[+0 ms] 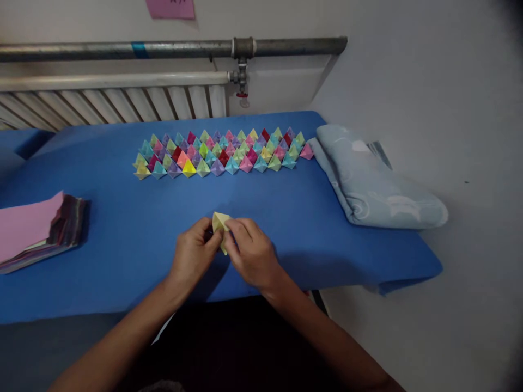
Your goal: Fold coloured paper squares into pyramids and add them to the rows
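A small pale yellow folded paper piece is held between both hands above the blue padded surface. My left hand pinches it from the left, with the thumb on its lower part. From the right, my right hand grips its edge between thumb and fingers, which hide part of the folds. Farther back stand rows of folded paper pieces with pointed tops, in blue, pink, green, yellow, red and purple, set close together.
A stack of coloured paper, pink on top, lies at the left. On the right rests a folded light blue blanket against the wall. Behind the blue surface are a white radiator and a metal pipe with a valve.
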`<control>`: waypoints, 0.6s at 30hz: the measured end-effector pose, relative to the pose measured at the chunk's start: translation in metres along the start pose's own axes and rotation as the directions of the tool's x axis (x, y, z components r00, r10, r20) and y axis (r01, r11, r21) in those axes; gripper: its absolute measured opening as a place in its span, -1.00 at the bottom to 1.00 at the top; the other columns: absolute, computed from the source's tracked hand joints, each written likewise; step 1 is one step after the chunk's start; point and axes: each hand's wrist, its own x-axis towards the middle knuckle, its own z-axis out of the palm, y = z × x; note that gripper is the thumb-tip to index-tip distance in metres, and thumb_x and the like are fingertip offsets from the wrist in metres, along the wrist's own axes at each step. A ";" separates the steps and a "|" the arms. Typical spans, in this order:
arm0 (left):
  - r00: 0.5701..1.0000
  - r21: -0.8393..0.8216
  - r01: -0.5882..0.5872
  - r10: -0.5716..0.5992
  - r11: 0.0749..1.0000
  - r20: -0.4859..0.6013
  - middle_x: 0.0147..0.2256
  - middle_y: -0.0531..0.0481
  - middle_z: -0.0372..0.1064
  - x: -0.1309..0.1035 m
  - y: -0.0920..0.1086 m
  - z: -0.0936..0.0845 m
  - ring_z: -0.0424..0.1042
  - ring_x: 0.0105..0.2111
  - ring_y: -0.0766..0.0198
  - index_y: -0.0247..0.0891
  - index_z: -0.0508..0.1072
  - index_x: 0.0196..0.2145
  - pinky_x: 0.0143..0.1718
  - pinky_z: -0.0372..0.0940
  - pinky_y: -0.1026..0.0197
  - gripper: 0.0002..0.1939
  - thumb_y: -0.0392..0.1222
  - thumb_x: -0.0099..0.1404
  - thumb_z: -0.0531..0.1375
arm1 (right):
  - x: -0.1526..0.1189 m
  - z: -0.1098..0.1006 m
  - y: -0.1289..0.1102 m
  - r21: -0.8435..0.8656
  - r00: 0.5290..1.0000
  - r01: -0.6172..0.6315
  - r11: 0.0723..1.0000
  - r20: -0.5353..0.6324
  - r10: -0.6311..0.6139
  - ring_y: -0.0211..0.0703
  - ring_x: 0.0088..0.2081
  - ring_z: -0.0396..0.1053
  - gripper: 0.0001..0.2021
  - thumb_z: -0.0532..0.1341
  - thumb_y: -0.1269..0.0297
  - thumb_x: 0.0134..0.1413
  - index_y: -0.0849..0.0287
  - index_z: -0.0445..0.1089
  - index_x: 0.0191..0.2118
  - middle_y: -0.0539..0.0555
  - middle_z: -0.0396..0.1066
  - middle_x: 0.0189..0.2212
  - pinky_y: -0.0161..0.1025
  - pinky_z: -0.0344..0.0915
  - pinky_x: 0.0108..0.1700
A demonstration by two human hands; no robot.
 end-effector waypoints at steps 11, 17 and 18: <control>0.975 0.251 -0.204 0.221 0.946 -0.038 -0.45 0.03 0.44 0.006 0.000 0.000 0.36 -0.48 0.30 -0.22 0.44 -0.35 -0.42 0.17 0.24 -0.88 -0.21 0.31 0.12 | 0.016 0.008 0.002 -0.062 0.981 -0.123 0.991 0.143 0.131 -0.10 -0.24 0.42 -0.84 0.05 0.41 0.28 0.20 0.37 -0.22 0.15 0.46 -0.28 -0.20 0.35 -0.19; 0.973 0.236 -0.185 0.212 0.954 -0.093 -0.38 -0.01 0.48 0.007 -0.004 -0.003 0.42 -0.42 0.27 -0.22 0.45 -0.28 -0.35 0.24 0.22 -0.88 -0.24 0.28 0.12 | 0.021 0.012 0.005 0.005 0.961 -0.194 0.981 0.203 0.189 -0.10 -0.25 0.45 -0.85 0.05 0.43 0.24 0.18 0.36 -0.24 0.14 0.49 -0.28 -0.22 0.31 -0.23; 0.975 0.211 -0.168 0.194 0.963 -0.109 -0.37 0.00 0.48 0.007 -0.003 -0.004 0.42 -0.42 0.27 -0.22 0.45 -0.27 -0.35 0.25 0.22 -0.88 -0.24 0.27 0.12 | 0.021 0.012 0.005 0.034 0.962 -0.206 0.978 0.191 0.196 -0.09 -0.25 0.46 -0.85 0.05 0.43 0.23 0.18 0.37 -0.21 0.14 0.49 -0.28 -0.22 0.32 -0.23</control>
